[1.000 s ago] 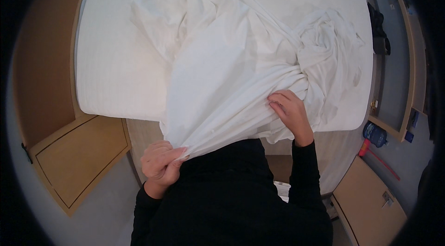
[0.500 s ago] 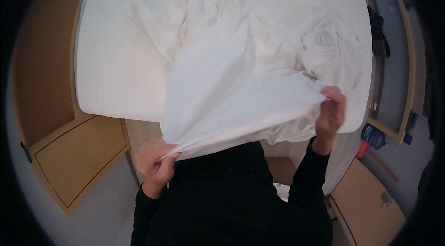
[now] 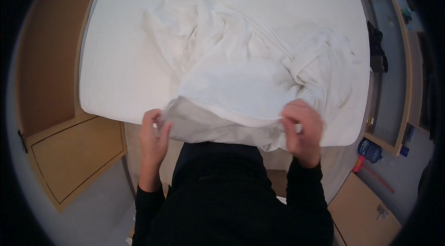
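Crumpled white fabric sheet (image 3: 236,76) at twelve o'clock on a flat white mattress (image 3: 118,60). My right hand (image 3: 307,137) pinches its hem (image 3: 238,118) at four; left hand (image 3: 154,141) at eight, thumb apart, can't tell if gripping. I'd tension evenly, no yanking.

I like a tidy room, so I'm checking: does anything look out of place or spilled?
No spill shows. The white cloth is bunched into twisted folds on the right part of the mattress, untidy against the smooth left side.
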Demonstrator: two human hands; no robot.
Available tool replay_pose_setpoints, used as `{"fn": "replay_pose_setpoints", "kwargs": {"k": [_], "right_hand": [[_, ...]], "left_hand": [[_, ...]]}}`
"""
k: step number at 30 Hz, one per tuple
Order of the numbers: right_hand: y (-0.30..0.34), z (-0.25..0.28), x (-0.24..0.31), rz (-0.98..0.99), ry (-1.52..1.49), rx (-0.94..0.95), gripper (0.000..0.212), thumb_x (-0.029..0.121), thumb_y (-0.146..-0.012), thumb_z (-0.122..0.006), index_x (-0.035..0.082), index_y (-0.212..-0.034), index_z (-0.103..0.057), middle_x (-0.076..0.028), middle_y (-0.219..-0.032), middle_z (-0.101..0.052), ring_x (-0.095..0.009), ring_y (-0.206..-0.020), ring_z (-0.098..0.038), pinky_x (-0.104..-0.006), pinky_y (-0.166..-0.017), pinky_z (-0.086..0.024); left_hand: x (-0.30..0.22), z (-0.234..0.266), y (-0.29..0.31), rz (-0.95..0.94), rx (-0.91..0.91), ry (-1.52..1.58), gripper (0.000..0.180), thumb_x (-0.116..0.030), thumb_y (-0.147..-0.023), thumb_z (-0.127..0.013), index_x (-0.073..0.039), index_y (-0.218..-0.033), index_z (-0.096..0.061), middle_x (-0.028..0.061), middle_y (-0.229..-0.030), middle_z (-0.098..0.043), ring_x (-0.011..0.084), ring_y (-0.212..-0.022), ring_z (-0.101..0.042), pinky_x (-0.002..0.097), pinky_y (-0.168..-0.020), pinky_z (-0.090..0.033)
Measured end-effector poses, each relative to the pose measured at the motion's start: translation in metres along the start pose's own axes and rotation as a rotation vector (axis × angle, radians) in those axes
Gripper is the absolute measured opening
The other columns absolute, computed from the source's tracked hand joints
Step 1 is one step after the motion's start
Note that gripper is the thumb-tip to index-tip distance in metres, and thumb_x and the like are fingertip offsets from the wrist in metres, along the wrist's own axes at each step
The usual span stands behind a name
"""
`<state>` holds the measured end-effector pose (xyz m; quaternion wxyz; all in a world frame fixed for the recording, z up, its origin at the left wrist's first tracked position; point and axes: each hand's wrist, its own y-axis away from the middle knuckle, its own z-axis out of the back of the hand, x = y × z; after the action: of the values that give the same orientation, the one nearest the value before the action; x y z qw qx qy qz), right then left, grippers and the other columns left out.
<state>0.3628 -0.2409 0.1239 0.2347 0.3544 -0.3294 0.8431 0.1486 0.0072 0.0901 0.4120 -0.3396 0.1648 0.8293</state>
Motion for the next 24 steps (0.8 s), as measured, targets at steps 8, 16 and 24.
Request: {"fn": "replay_pose_setpoints", "kwargs": {"k": [8, 16, 24], "right_hand": [[0.015, -0.045, 0.006, -0.012, -0.154, 0.044, 0.015, -0.005, -0.075, -0.064, -0.001, -0.088, -0.058, -0.014, -0.078, -0.056, -0.030, -0.068, -0.057, -0.0348, -0.059, -0.047], [0.029, -0.013, -0.019, -0.147, -0.235, -0.047, 0.016, -0.004, -0.076, -0.068, 0.000, -0.089, -0.061, -0.012, -0.078, -0.059, -0.026, -0.067, -0.058, -0.0323, -0.057, -0.046], [0.042, -0.023, -0.038, -0.252, -0.359, 0.084, 0.017, -0.001, -0.079, -0.070, 0.001, -0.094, -0.062, -0.010, -0.085, -0.062, -0.017, -0.068, -0.058, -0.0236, -0.056, -0.047]], "left_hand": [[-0.049, -0.072, -0.028, -0.578, 0.264, 0.212, 0.038, -0.002, -0.076, -0.073, -0.004, -0.111, -0.057, 0.0125, -0.105, -0.061, 0.0285, -0.095, -0.060, 0.0369, -0.083, -0.048], [-0.078, -0.089, -0.031, -0.193, 0.638, 0.539, 0.015, -0.005, -0.082, -0.069, -0.003, -0.094, -0.059, 0.0076, -0.083, -0.059, 0.0192, -0.068, -0.057, 0.0284, -0.060, -0.046], [-0.084, -0.096, -0.037, -0.301, 0.712, 0.365, 0.014, -0.010, -0.085, -0.067, -0.002, -0.093, -0.058, 0.0086, -0.075, -0.056, 0.0208, -0.062, -0.052, 0.0276, -0.058, -0.042]]}}
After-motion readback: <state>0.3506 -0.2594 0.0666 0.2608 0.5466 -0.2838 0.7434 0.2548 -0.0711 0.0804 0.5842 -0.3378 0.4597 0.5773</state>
